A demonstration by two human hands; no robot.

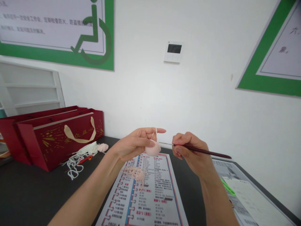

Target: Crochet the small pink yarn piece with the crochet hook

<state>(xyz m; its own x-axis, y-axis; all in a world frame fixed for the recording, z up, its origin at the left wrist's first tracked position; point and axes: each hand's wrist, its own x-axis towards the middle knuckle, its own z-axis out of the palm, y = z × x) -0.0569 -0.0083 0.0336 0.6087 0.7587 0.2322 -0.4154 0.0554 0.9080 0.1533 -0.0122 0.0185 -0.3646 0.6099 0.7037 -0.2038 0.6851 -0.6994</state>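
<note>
My left hand (141,139) pinches a small pale pink crochet piece (153,148) between thumb and fingers. Its index finger is stretched out to the right, with a strand of yarn looped over it. In my right hand (189,147) is a crochet hook (207,150) with a dark red handle; its thin metal shaft points left and reaches the edge of the crochet piece. The hook's very tip cannot be made out. Below the hands, a loose tangle of pale pink yarn (136,174) lies on a printed pattern sheet (162,188).
Dark red gift bags (68,135) stand at the left on the black table (28,194). Beside them lie white yarn (81,155), a small pink crocheted piece (102,147) and an orange item (86,159). Papers (246,194) with a bright green object (228,187) lie at right.
</note>
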